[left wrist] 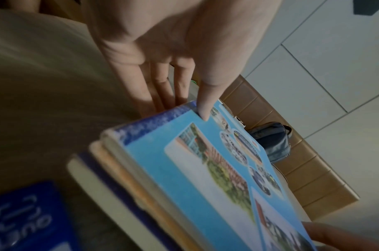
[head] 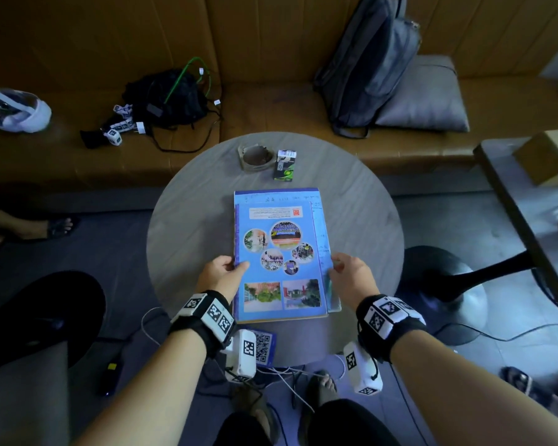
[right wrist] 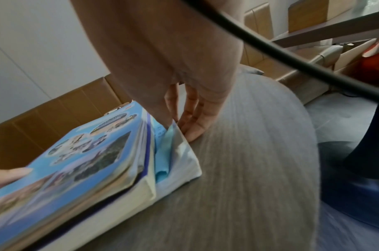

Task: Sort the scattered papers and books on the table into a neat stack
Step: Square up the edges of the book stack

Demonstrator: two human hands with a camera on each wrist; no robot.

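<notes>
Books and papers sit as one stack [head: 279,252] on our round table [head: 190,220]. Our left hand [head: 221,275] pinches its left edge, thumb on the blue cover; our right hand [head: 351,276] pinches the loose sheets at the right edge.

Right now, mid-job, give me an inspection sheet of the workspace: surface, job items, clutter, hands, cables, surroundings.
Surface: round grey table, wood-grain top.
Job's things: stack of books and papers, blue photo cover on top; lower layers stick out along the right edge.
Clutter: ashtray, cigarette pack, blue QR card.
Hands: left hand holds the stack's left edge, thumb on the cover; right hand has its grip on the right edge.
Cables: white wires below the table's near edge.
Surroundings: brown sofa, backpack, cushion.
</notes>
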